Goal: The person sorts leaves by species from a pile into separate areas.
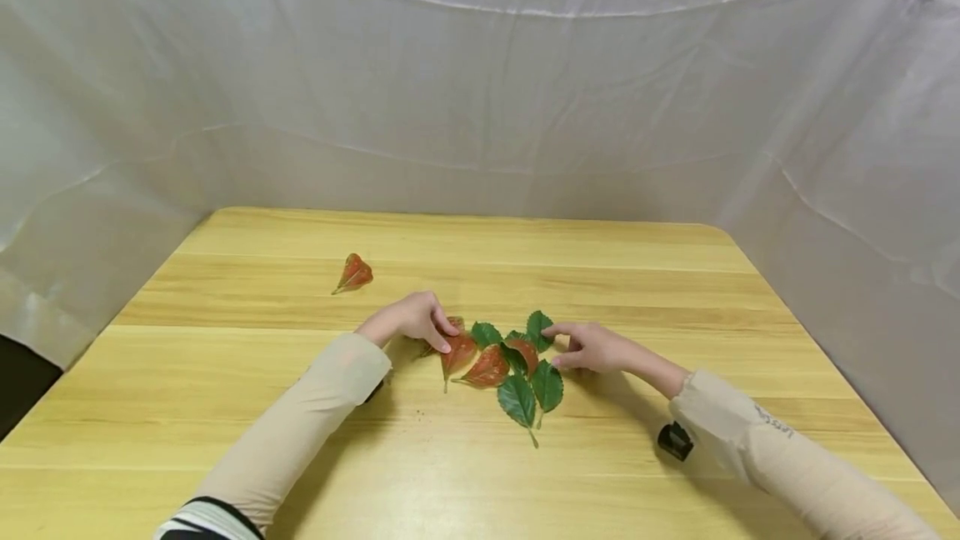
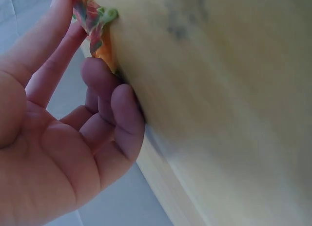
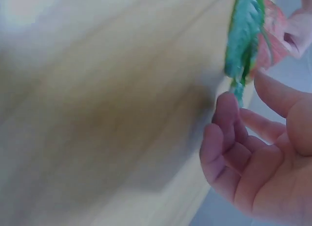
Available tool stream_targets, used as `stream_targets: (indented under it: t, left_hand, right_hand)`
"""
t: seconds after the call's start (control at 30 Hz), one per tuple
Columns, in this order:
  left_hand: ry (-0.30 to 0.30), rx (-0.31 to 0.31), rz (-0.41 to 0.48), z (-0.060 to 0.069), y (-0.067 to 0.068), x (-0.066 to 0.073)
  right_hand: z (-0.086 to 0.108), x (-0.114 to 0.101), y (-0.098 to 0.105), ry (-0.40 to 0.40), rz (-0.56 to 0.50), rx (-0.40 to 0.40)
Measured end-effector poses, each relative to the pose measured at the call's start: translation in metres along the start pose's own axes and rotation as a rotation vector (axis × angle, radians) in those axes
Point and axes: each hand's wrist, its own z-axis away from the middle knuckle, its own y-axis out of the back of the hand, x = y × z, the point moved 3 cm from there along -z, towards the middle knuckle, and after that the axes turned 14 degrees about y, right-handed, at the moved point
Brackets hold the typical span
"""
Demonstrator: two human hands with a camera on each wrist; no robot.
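A loose group of artificial leaves lies mid-table between both hands. My left hand [image 1: 420, 317] is at its left side, with thumb and forefinger pinching the edge of a red leaf [image 1: 461, 352]. In the left wrist view, that hand's other fingers curl loosely by the tabletop. Another red leaf [image 1: 487, 367] lies just to the right. At the group's right side, my right hand [image 1: 592, 347] touches a green leaf [image 1: 538, 328] with its forefinger. Its thumb lies apart, near a lower green leaf [image 1: 548, 387]. One more green leaf [image 1: 517, 399] points toward the front.
A single red leaf [image 1: 355, 272] lies apart at the back left of the wooden table [image 1: 480, 473]. Pale cloth [image 1: 480, 107] hangs around the table's back and sides. A black device [image 1: 675, 441] sits under the right wrist.
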Motion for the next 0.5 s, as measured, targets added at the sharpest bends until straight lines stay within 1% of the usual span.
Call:
stream_targets:
  t: [0.07, 0.2, 0.27, 0.37, 0.5]
  left_hand:
    - [0.014, 0.003, 0.006, 0.000, -0.001, 0.000]
    - [0.038, 0.009, -0.001, 0.000, 0.000, 0.001]
    - [0.044, 0.010, -0.006, 0.000, 0.000, 0.001]
    - [0.053, 0.013, -0.006, -0.001, -0.001, 0.001]
    - [0.061, 0.010, 0.004, -0.001, -0.002, 0.000]
  right_hand:
    - [-0.002, -0.001, 0.004, 0.011, -0.007, 0.038]
    - [-0.012, -0.003, 0.013, 0.073, -0.003, 0.127]
    - [-0.017, -0.005, 0.016, 0.094, 0.012, 0.160]
    - [-0.026, -0.007, 0.019, 0.098, 0.042, 0.195]
    - [-0.039, -0.008, 0.019, 0.107, 0.063, 0.212]
